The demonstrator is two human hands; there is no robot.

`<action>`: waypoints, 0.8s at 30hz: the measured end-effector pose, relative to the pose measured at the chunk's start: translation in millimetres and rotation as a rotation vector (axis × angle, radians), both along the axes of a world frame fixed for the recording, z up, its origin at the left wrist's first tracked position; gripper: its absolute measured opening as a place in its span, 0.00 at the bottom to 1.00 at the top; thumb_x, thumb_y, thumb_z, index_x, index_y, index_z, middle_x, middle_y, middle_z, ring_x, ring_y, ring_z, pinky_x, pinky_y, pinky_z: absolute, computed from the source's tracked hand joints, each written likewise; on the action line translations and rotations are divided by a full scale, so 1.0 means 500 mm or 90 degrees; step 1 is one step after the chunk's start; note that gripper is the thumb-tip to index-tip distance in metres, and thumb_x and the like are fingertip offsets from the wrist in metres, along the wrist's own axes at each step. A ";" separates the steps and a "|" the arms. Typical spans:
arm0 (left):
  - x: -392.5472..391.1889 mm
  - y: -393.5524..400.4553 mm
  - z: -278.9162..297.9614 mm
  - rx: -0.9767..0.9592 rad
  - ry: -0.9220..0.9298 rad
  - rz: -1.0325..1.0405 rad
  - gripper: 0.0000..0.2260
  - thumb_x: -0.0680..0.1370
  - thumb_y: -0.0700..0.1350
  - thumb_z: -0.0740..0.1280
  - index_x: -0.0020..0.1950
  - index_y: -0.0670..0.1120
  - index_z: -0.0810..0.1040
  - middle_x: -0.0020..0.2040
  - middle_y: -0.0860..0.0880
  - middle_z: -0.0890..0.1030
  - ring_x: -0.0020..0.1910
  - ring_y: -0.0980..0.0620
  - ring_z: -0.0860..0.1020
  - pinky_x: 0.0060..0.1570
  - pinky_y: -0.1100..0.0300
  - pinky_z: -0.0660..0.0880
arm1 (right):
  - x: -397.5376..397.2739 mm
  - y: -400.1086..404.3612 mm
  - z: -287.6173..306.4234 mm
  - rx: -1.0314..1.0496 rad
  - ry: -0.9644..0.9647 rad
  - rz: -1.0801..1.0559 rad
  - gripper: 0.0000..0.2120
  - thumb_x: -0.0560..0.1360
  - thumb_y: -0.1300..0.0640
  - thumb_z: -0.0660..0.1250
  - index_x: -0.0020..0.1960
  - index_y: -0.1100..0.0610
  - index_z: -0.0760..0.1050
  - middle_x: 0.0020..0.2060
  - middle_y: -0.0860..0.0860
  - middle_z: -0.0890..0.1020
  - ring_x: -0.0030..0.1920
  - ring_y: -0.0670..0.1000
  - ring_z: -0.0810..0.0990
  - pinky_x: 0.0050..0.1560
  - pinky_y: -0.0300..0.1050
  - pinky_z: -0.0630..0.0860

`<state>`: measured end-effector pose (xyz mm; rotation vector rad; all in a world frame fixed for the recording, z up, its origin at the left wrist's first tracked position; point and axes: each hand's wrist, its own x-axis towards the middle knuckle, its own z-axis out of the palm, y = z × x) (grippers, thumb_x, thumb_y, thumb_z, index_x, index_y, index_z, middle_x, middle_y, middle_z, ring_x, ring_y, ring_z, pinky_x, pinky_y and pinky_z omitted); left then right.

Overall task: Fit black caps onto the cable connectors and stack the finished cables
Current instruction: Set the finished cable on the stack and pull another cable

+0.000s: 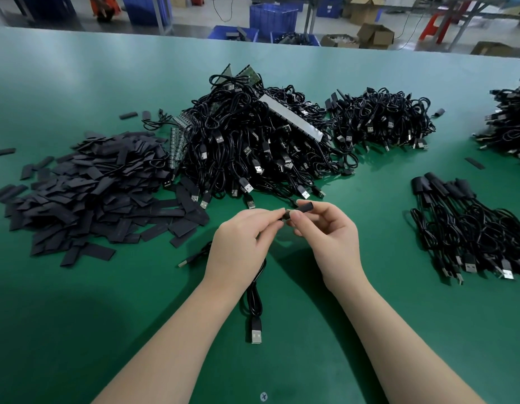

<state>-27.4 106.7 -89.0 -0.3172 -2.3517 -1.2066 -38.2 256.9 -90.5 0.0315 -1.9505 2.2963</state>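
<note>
Both hands were raised just above the green table, near its centre, and met at the fingertips. The right hand pinched a black cap between thumb and forefinger. The cap's long axis ran roughly left to right, tilted slightly up toward the right, with its open end facing left toward the other hand. The left hand pinched the connector end of a cable at the cap's left mouth; the connector itself was largely hidden by the fingertips, so how far it sat inside the cap could not be told. The cable hung from under the left hand toward the person, and its USB plug lay flat on the table with the metal end pointing toward the near edge.

A loose heap of flat black caps lay to the left. A large pile of uncapped cables stood beyond the hands, with a smaller pile to its right. The stack of finished cables lay to the right, capped ends toward the far side, USB plugs toward the near side.
</note>
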 end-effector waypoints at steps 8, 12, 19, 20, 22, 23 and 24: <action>0.000 0.001 -0.004 -0.006 0.027 -0.005 0.10 0.76 0.42 0.70 0.56 0.46 0.84 0.51 0.53 0.84 0.52 0.60 0.79 0.55 0.70 0.73 | -0.001 0.002 0.001 -0.029 -0.019 0.018 0.07 0.74 0.64 0.73 0.47 0.52 0.82 0.34 0.51 0.83 0.41 0.49 0.83 0.46 0.38 0.80; -0.001 0.003 -0.002 0.015 0.023 0.003 0.09 0.76 0.42 0.70 0.54 0.48 0.85 0.49 0.61 0.81 0.52 0.63 0.78 0.52 0.74 0.72 | 0.002 -0.001 0.000 -0.036 -0.011 0.026 0.08 0.75 0.64 0.72 0.51 0.54 0.81 0.34 0.49 0.83 0.43 0.49 0.85 0.46 0.37 0.80; -0.003 0.004 -0.006 0.024 0.037 -0.003 0.08 0.76 0.42 0.70 0.54 0.47 0.85 0.48 0.60 0.81 0.51 0.63 0.78 0.52 0.74 0.71 | -0.001 0.002 0.000 -0.026 0.016 0.028 0.08 0.73 0.62 0.74 0.49 0.50 0.83 0.34 0.50 0.81 0.41 0.49 0.83 0.46 0.37 0.79; -0.004 0.004 -0.007 0.023 0.039 -0.003 0.08 0.76 0.41 0.71 0.54 0.48 0.85 0.48 0.61 0.81 0.52 0.64 0.78 0.53 0.74 0.71 | -0.001 0.002 -0.001 -0.029 0.012 0.033 0.09 0.74 0.63 0.73 0.50 0.51 0.83 0.35 0.50 0.81 0.41 0.49 0.83 0.46 0.37 0.79; -0.006 0.004 -0.008 0.022 0.040 -0.008 0.08 0.76 0.41 0.71 0.54 0.48 0.85 0.49 0.60 0.82 0.52 0.65 0.78 0.53 0.75 0.70 | -0.001 0.001 -0.003 -0.032 0.001 0.030 0.10 0.75 0.64 0.73 0.52 0.52 0.82 0.35 0.51 0.83 0.42 0.49 0.83 0.46 0.37 0.79; -0.006 0.004 -0.009 0.021 0.041 -0.011 0.08 0.76 0.41 0.71 0.54 0.48 0.85 0.49 0.59 0.82 0.52 0.65 0.78 0.53 0.75 0.70 | -0.001 0.000 -0.004 -0.034 -0.003 0.027 0.10 0.75 0.64 0.72 0.54 0.52 0.82 0.36 0.51 0.83 0.41 0.48 0.83 0.46 0.37 0.79; -0.007 0.005 -0.009 0.021 0.041 -0.014 0.08 0.76 0.41 0.71 0.54 0.48 0.85 0.49 0.60 0.81 0.52 0.66 0.77 0.53 0.75 0.70 | -0.001 0.001 -0.004 -0.035 -0.008 0.026 0.11 0.75 0.64 0.72 0.55 0.52 0.82 0.37 0.51 0.84 0.41 0.48 0.83 0.47 0.37 0.79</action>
